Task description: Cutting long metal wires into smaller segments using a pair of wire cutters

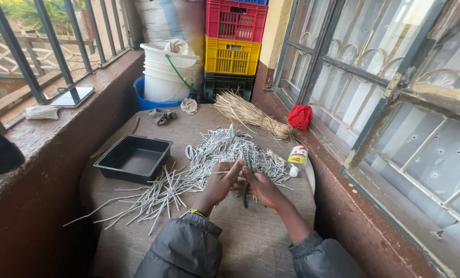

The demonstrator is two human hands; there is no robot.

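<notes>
A heap of thin pale grey sticks (pixel 209 157) spreads over a table covered in brown cloth (pixel 240 242). My left hand (pixel 218 183) pinches one grey stick near its end. Close against it, my right hand (pixel 263 188) grips dark pliers (pixel 246 191), whose handles hang down below the fingers. Both hands meet just in front of the heap, at the table's middle.
An empty black tray (pixel 133 157) sits left of the sticks. A glue bottle (pixel 297 157), a straw bundle (pixel 250 116) and a red cloth (pixel 300 117) lie right. White buckets (pixel 165 72) and stacked crates (pixel 234 44) stand behind. A phone (pixel 72 97) rests on the left ledge.
</notes>
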